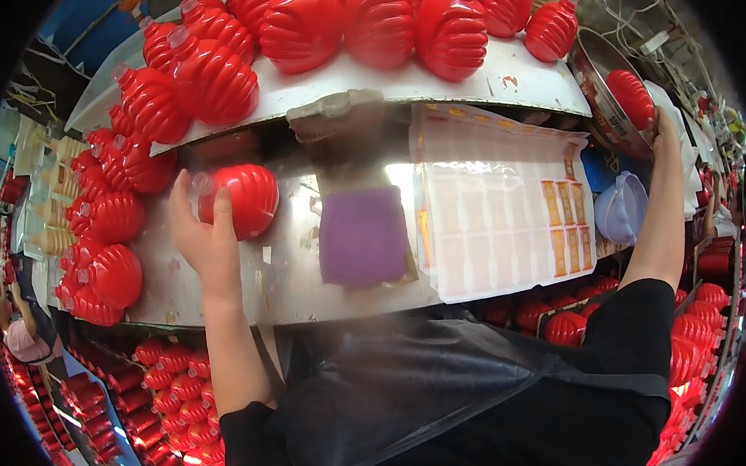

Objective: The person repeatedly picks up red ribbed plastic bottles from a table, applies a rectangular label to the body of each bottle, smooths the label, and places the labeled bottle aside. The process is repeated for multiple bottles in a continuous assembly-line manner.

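On the metal table (296, 292), left of a purple cloth (361, 238), a red bottle (251, 199) lies on its side. The work looks partway along: most of the label sheet (465, 220) is bare, with a small block of gold labels (565, 202) left at its right side. No label shows on this bottle's visible side, so it seems unfinished. Its long axis runs roughly left to right, the clear neck pointing left and slightly away from the person. The left hand (207, 246) has thumb and fingers spread about the neck end; whether they grip, I cannot tell. The right hand (665, 140) reaches a round basin (598, 78) holding another red bottle (630, 97); its grasp is unclear.
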`<action>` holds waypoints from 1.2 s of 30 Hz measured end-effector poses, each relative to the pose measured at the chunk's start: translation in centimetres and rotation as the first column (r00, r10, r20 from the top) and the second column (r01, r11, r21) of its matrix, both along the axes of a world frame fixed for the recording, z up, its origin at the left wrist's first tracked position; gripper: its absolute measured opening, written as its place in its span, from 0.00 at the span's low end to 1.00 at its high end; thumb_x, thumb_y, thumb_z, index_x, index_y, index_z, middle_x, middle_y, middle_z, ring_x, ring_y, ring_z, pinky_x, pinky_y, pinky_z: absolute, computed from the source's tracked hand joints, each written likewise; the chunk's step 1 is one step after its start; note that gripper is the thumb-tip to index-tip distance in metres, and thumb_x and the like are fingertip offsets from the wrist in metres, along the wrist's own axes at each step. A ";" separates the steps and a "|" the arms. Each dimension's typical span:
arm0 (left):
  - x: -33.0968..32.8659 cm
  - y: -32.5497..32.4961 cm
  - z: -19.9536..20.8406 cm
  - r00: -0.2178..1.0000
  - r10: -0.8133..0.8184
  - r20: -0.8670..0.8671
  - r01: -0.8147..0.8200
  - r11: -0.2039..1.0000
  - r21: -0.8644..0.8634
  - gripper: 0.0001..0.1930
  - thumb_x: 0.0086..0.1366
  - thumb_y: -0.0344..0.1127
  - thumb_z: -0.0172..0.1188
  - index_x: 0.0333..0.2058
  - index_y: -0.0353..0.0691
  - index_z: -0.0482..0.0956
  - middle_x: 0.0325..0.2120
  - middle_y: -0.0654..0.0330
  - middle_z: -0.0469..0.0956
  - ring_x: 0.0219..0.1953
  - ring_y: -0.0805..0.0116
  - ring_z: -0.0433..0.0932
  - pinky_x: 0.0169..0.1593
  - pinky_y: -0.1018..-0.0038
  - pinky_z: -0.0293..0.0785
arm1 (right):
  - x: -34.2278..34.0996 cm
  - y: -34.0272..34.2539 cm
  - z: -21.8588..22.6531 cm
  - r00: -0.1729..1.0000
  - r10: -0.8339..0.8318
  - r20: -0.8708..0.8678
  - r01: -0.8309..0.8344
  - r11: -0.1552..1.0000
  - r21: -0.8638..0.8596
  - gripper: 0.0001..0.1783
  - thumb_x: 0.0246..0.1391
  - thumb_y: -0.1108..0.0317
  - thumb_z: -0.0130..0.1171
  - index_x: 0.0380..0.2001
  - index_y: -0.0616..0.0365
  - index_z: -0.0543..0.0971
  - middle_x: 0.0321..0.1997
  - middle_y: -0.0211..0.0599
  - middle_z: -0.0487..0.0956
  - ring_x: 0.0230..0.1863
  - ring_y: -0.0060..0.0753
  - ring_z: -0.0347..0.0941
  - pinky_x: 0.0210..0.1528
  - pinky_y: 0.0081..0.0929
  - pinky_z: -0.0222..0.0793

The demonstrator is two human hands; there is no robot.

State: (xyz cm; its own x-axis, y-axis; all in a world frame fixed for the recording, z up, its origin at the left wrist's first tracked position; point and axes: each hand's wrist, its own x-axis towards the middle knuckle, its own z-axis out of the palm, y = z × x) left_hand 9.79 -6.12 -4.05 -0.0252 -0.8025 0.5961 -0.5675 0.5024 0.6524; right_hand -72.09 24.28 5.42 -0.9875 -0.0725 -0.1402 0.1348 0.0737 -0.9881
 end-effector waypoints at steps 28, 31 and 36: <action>-9.2 7.7 2.1 0.793 -0.608 0.043 0.605 0.793 0.067 0.41 0.52 0.36 0.77 0.66 0.40 0.73 0.62 0.46 0.74 0.60 0.49 0.78 0.64 0.60 0.75 | 52.1 -18.1 -1.7 0.175 0.947 -0.270 -0.949 0.236 0.209 0.19 0.67 0.59 0.62 0.53 0.61 0.80 0.38 0.31 0.83 0.37 0.21 0.77 0.41 0.24 0.75; -8.9 4.6 1.0 0.706 -0.497 -0.504 0.704 0.572 0.421 0.38 0.60 0.37 0.74 0.68 0.40 0.71 0.60 0.50 0.76 0.58 0.60 0.79 0.62 0.66 0.76 | 52.3 -14.4 -5.2 0.251 0.893 -0.374 -0.884 0.369 0.286 0.23 0.63 0.59 0.64 0.54 0.63 0.79 0.31 0.46 0.85 0.34 0.40 0.84 0.40 0.36 0.77; -9.3 2.1 -0.4 0.519 -0.341 -0.784 0.843 0.358 0.402 0.37 0.68 0.34 0.68 0.72 0.38 0.64 0.61 0.53 0.75 0.60 0.65 0.77 0.65 0.66 0.74 | 46.6 -3.8 -11.7 0.557 0.763 -0.328 -0.308 0.556 0.772 0.12 0.60 0.68 0.66 0.44 0.61 0.88 0.41 0.49 0.88 0.41 0.45 0.86 0.47 0.35 0.80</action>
State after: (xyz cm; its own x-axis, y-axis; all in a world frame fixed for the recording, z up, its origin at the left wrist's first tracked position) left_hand 0.45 -4.05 -4.44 -0.6042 -0.7966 -0.0210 0.2225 -0.1940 0.9554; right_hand -25.54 20.51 -6.30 -0.6354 -0.7481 0.1913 -0.7100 0.4685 -0.5258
